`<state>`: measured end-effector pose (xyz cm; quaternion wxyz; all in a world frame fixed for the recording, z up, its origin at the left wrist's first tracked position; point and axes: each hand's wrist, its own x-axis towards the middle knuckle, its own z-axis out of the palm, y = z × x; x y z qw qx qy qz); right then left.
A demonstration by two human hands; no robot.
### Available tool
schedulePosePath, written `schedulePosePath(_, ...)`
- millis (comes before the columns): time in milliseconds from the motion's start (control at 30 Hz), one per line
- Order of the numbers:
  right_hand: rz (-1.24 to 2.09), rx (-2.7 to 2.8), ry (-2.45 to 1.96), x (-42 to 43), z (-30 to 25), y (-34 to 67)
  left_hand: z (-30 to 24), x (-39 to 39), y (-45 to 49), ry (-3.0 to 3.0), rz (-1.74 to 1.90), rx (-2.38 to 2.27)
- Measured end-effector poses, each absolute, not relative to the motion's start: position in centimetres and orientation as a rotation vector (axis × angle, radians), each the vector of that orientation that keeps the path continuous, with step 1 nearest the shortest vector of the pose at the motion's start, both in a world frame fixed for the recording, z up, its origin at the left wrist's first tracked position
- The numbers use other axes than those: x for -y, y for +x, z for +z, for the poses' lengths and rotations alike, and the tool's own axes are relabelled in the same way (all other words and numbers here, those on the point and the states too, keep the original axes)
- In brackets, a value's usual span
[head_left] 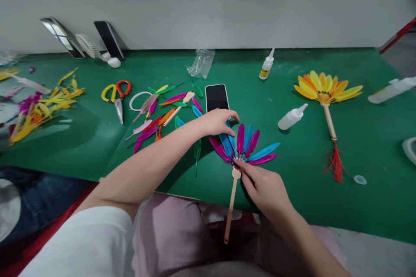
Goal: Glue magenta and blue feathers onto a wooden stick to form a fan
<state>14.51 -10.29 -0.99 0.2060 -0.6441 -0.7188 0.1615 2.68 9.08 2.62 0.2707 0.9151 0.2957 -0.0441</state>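
Note:
A feather fan of pink and blue feathers (pixel 240 138) has a wooden handle (pixel 231 207) that reaches past the table's front edge. My right hand (pixel 264 186) grips the fan where the quills meet the round wooden head (pixel 236 173); its fingertips press together there. My left hand (pixel 221 122) hovers over the blue feathers (pixel 228 143) on the fan's left side, thumb and forefinger apart with blue showing between them. Whether it touches a feather is hard to see. Just behind the left hand lies a phone (pixel 217 96), partly covered by it.
Loose colored feathers (pixel 147 132) and another wooden stick (pixel 177 110) lie left, near scissors (pixel 118 98). Glue bottles (pixel 292 117) stand or lie behind and right. A yellow feather fan (pixel 325 87) with a red tassel (pixel 337 166) rests right. Another person's leg (pixel 42 207) shows at lower left.

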Motion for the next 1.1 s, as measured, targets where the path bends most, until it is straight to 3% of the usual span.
schedulePosePath(200,0.41,2.026,-1.797,10.3,-1.1,14.5,3.2,-8.5,2.1,2.456,-0.035,-0.95)
schedulePosePath(433,0.367,2.069,-1.798,10.4,-1.0,14.3,4.3,-5.3,-0.1,2.566,0.381,-1.227)
schedulePosePath(1100,0.324,2.053,-1.802,10.3,-1.1,14.2,1.4,-6.2,2.0,2.3,0.385,-1.237)
